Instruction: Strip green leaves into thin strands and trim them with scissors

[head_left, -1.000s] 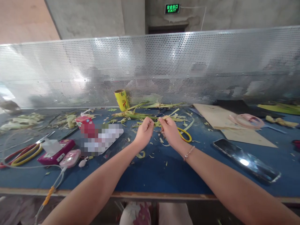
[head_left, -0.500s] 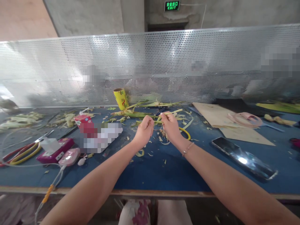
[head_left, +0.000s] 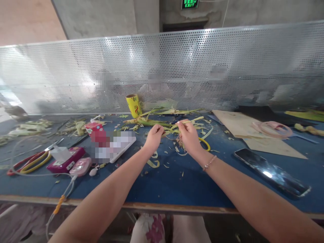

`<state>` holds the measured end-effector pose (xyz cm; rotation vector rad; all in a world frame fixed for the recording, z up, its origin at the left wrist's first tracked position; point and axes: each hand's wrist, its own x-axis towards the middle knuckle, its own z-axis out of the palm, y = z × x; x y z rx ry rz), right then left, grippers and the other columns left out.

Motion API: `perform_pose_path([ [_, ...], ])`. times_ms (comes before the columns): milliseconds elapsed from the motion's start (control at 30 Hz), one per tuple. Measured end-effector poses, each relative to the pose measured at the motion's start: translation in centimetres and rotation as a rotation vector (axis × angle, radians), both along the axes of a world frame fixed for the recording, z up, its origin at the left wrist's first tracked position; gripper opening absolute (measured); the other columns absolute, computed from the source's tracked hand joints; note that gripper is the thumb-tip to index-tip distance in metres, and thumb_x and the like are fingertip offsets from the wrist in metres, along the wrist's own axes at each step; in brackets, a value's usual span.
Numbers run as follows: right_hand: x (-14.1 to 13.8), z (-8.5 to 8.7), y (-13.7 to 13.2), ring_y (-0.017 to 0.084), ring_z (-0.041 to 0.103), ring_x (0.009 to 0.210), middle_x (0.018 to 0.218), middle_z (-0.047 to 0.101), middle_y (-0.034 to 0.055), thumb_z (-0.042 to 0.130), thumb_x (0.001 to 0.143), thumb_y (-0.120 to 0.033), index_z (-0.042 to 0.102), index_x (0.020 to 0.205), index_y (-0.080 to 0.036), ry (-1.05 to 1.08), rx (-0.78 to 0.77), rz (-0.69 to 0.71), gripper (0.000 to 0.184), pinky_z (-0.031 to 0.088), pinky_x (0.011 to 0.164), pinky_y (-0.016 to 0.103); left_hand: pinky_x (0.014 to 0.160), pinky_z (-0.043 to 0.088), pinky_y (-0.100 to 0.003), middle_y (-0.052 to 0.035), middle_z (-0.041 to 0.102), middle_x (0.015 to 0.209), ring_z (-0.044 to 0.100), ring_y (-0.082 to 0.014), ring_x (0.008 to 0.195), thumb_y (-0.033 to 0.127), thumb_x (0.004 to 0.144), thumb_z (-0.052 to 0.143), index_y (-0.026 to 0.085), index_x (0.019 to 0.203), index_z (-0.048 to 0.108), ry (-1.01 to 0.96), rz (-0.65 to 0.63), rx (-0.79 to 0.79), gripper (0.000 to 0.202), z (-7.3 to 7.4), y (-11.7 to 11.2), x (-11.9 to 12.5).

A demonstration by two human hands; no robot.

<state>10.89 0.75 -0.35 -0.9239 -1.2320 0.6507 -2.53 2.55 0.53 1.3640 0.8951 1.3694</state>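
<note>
Magenta box-shaped device [head_left: 66,166]: placed well left of the fingers.
Left hand [head_left: 153,139]: fingers are pinched on a narrow, pale yellow-green plant strip [head_left: 174,128].
Strip: held between both hands' fingertips.
Right hand [head_left: 188,135]: strip is grasped by thumb and forefinger.
Glossy black phone [head_left: 272,172]: laid right of the fingers.

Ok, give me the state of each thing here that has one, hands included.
Left hand: pinching
Right hand: pinching
Pale green plant strip: held between both hands
Yellow cylindrical tube: upright, top open
Black rectangular smartphone: flat, face up
Red cardboard carton: upright
Pink rounded case: looks shut
Green rectangular exit sign: lit
</note>
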Motion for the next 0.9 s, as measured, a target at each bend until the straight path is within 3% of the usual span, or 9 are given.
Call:
perform_pose_path([
  [167, 0.3, -0.2, 0.2, 0.010, 0.040, 0.044, 0.052, 0.043, -0.0062, 0.049, 0.082, -0.050, 0.052, 0.083, -0.021, -0.005, -0.050, 0.005, 0.029, 0.031, 0.044, 0.024, 0.062, 0.046, -0.024, 0.0018, 0.057, 0.061, 0.055, -0.0078, 0.058, 0.034, 0.064, 0.071, 0.013, 0.070, 0.051, 0.016, -0.192, -0.095, 0.029, 0.4, -0.7, -0.1],
  [367, 0.0, 0.1, -0.3, 0.011, 0.041, 0.043, 0.045, 0.041, -0.0050, 0.051, 0.081, -0.050, 0.044, 0.062, -0.021, -0.149, -0.118, 0.045, 0.035, 0.030, 0.044, 0.025, 0.062, 0.048, -0.024, 0.0024, 0.060, 0.062, 0.055, -0.0066, 0.056, 0.026, 0.058, 0.076, 0.012, 0.074, 0.056, 0.064, -0.212, -0.076, 0.029, 0.7, -1.2, 0.1],
  [567, -0.1, -0.6, 0.7, 0.006, 0.025, 0.039, 0.051, 0.031, -0.0078, 0.058, 0.075, -0.047, 0.047, 0.067, -0.021, 0.130, -0.112, 0.200, 0.030, 0.019, 0.039, 0.023, 0.059, 0.047, -0.022, 0.0029, 0.059, 0.062, 0.053, -0.0055, 0.054, 0.023, 0.058, 0.076, 0.012, 0.074, 0.057, 0.015, -0.248, -0.087, 0.027, 1.4, -1.7, 0.0],
  [900, -0.7, 0.0, 0.5, 0.005, 0.026, 0.042, 0.058, 0.036, -0.0061, 0.058, 0.073, -0.047, 0.036, 0.064, -0.021, 0.277, -0.102, 0.172, 0.035, 0.021, 0.039, 0.021, 0.057, 0.046, -0.019, 0.0063, 0.055, 0.059, 0.057, -0.0065, 0.055, 0.017, 0.058, 0.074, 0.015, 0.081, 0.049, -0.093, -0.246, -0.115, 0.034, 1.2, -1.7, 0.0],
])
